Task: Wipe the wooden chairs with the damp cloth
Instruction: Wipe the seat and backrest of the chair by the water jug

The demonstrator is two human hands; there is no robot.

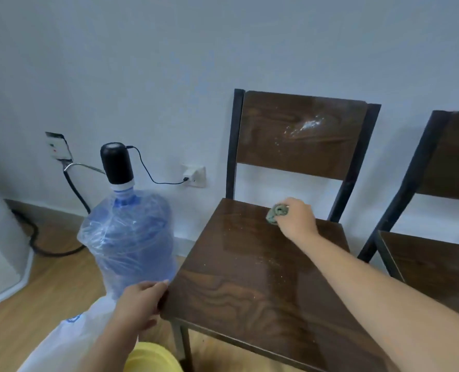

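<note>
2 dark wooden chairs with black metal frames stand by the wall; the nearer chair (263, 264) looks half done, with white specks on its seat and backrest, and the second chair (437, 251) seems untouched. Right hand (296, 220) clenches the crumpled grey-green damp cloth (276, 214) at the seat's rear; left hand (142, 302) grips the front-left corner.

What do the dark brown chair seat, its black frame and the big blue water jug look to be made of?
The dark brown chair seat looks like wood or wood-look veneer: swirling grain under a glossy sheen. Its black frame seems to be painted metal, judging by the thin square posts. The big blue water jug appears to be translucent plastic, wrapped in crinkled clear film.
</note>
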